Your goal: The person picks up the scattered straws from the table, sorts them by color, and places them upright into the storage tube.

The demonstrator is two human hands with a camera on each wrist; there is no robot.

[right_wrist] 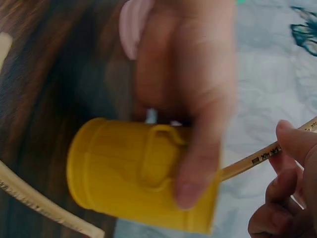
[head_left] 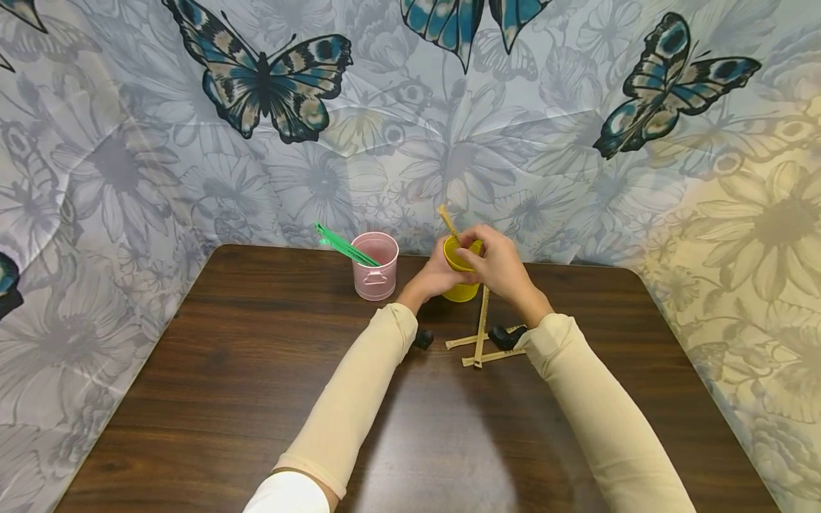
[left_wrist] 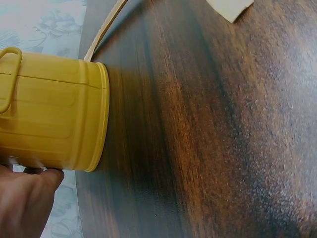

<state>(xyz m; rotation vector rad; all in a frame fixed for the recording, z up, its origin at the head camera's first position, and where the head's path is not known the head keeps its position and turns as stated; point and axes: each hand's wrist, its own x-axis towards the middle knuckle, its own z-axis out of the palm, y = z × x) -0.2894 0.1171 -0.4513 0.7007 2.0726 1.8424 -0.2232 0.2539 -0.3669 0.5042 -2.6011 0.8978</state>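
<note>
My left hand (head_left: 436, 273) grips a small yellow bucket (head_left: 460, 293) near the table's back edge. In the right wrist view that hand's thumb (right_wrist: 190, 183) lies along the bucket's side, beside a little moulded handle. My right hand (head_left: 502, 269) pinches a slim tan paper-wrapped stick (right_wrist: 262, 155) with dark print, between thumb and fingers. One end of this stick enters the bucket's mouth; the other pokes up above my hands. Close over the wood is the bucket's base (left_wrist: 101, 119) in the left wrist view.
Several more tan wrapped sticks (head_left: 480, 335) lie crossed on the brown table (head_left: 256, 385), below my right wrist. A pink bucket (head_left: 375, 285) holding green wrapped sticks (head_left: 346, 246) stands to the left. Behind the table hangs a butterfly-print cloth (head_left: 385, 164).
</note>
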